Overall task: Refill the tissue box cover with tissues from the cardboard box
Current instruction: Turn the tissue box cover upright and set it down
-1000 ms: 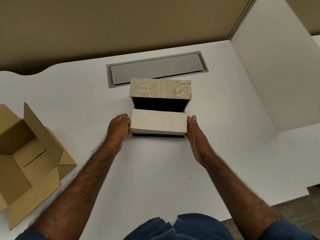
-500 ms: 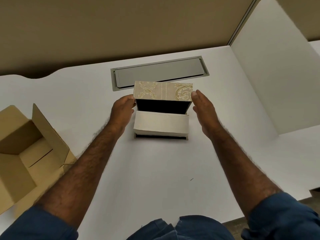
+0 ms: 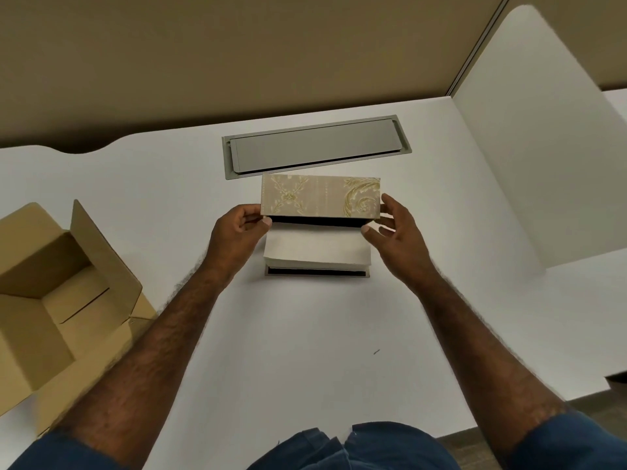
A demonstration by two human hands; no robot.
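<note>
The tissue box cover's patterned beige lid is raised and tilted toward me over its base on the white desk. A white stack of tissues lies in the base, its front edge sticking up above the rim. My left hand pinches the lid's left end. My right hand grips the lid's right end with thumb and fingers. The cardboard box stands open at the left, and I see no tissues inside it.
A grey cable hatch is set into the white desk just behind the cover. A white partition rises on the right. A tan wall panel runs along the back. The desk's front edge is near my lap.
Both hands left the tissue stack's sides and moved up to the lid's ends. The lid has since tilted down over the tissues, narrowing the dark gap.
</note>
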